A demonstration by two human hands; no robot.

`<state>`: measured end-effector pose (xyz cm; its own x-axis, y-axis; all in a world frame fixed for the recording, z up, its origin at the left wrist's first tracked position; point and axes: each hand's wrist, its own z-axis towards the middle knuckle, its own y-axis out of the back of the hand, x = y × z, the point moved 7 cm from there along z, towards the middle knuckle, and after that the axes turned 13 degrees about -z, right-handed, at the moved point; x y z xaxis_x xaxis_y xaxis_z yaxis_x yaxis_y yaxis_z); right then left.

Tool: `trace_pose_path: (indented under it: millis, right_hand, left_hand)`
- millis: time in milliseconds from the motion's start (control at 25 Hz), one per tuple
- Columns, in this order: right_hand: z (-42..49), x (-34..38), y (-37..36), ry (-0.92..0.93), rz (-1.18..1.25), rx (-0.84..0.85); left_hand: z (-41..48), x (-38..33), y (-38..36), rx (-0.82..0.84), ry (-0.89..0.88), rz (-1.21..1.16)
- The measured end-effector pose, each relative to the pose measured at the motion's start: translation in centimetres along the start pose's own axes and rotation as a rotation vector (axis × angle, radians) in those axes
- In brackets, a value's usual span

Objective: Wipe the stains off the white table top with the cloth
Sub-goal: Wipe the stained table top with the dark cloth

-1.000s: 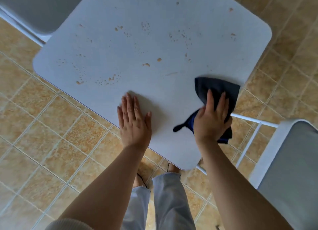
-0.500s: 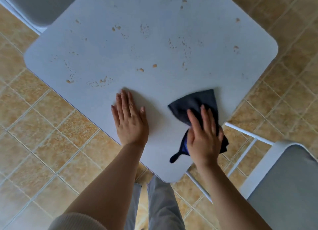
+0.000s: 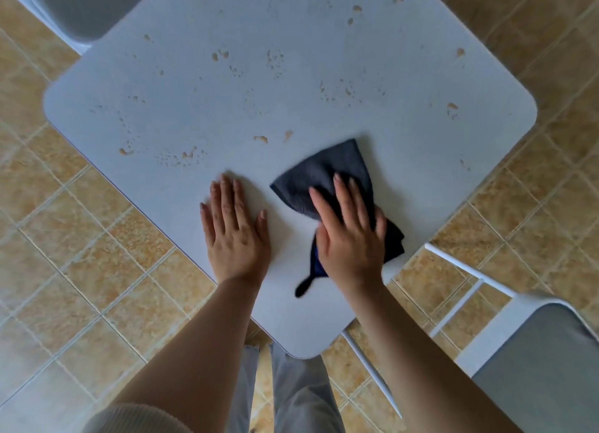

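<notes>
Quite a bit is hard to see here. The far corner of the desk (image 3: pixel 405 173) runs off the top of the picture, and both chairs, one at top left (image 3: pixel 81 8) and one at bottom right (image 3: pixel 534 367), are cut off by the edges. A good part of the dark cloth (image 3: pixel 324 173) is buried under the right hand (image 3: pixel 348 238). Only its far flap, a bunched bit on the right and a thin tail poking out toward the near corner are showing. There's a sliver of blue under the palm too, and the cloth's edges are a little smeared.

The right hand's fingers (image 3: pixel 338 192) lie stretched out flat, pressing the cloth onto the desk, not clutching it. I can't really make out the thumb. The left hand (image 3: pixel 235 231) is spread flat on the bare desk just beside the cloth, holding nothing.

Tan stains (image 3: pixel 261 138) are scattered over the middle and far half of the desk.

Compared with half a second ago, the cloth and right hand have slid in from the right edge toward the middle, so the cloth's far tip now sits near the two bigger blobs. The left hand hasn't budged.
</notes>
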<state>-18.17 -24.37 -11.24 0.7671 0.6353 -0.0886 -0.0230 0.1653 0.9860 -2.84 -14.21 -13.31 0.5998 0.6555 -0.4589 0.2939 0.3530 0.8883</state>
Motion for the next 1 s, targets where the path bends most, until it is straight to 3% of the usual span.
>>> trace_pose_path:
  millis: [80, 280, 360, 520, 600, 760, 920, 1000]
  right_hand:
    - [-1.8, -3.4, 0.1, -0.03, -0.049, 0.013]
    - [3.7, -8.8, -1.5, -0.51, 0.001, 0.103]
    - [5.9, -6.6, -1.8, -0.51, 0.039, 0.104]
    - [2.6, -3.7, -1.0, -0.198, -0.015, 0.065]
    - [-0.6, -5.4, -0.5, -0.153, -0.021, 0.076]
    - [-2.2, -11.6, -0.9, -0.335, -0.04, 0.143]
    - [4.3, -16.8, -2.3, -0.657, 0.014, 0.149]
    - [8.2, -16.5, -3.2, -0.714, 0.038, 0.194]
  left_hand:
    - [0.0, -0.1, 0.0, -0.005, -0.003, -0.002]
    - [0.0, -0.2, -0.3, 0.022, -0.011, 0.003]
    - [0.1, -0.8, -0.3, 0.053, -0.064, 0.005]
    - [1.2, -4.6, -1.0, 0.098, -0.147, -0.027]
    - [1.9, -7.5, -2.2, 0.131, -0.218, -0.04]
    - [2.5, -11.5, -5.0, 0.213, -0.399, -0.017]
    - [2.6, -11.6, -5.7, 0.208, -0.415, 0.011]
    - [2.6, -11.6, -5.6, 0.216, -0.415, 0.023]
